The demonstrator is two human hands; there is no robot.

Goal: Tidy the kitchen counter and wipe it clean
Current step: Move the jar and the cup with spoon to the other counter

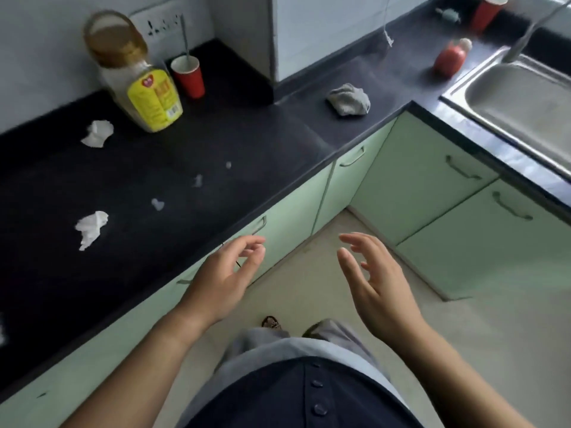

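A black counter (pixel 191 156) runs along the left and turns toward the sink. On it lie two crumpled white tissues (pixel 98 133) (pixel 91 228) and a few small paper scraps (pixel 158 204). A grey rag (pixel 349 99) sits bunched near the corner. A large clear bottle with a yellow label (pixel 145 88) stands by the wall, beside a red cup (pixel 188 75) holding a utensil. My left hand (pixel 227 278) and my right hand (pixel 375 279) hover over the floor in front of the counter, both empty with fingers apart.
A steel sink (pixel 525 97) with a tap is at the right. A red bottle (pixel 449 58) and a second red cup (pixel 488 12) stand on the far counter. Green cabinet doors (pixel 432 177) with handles sit below. My feet show on the pale floor.
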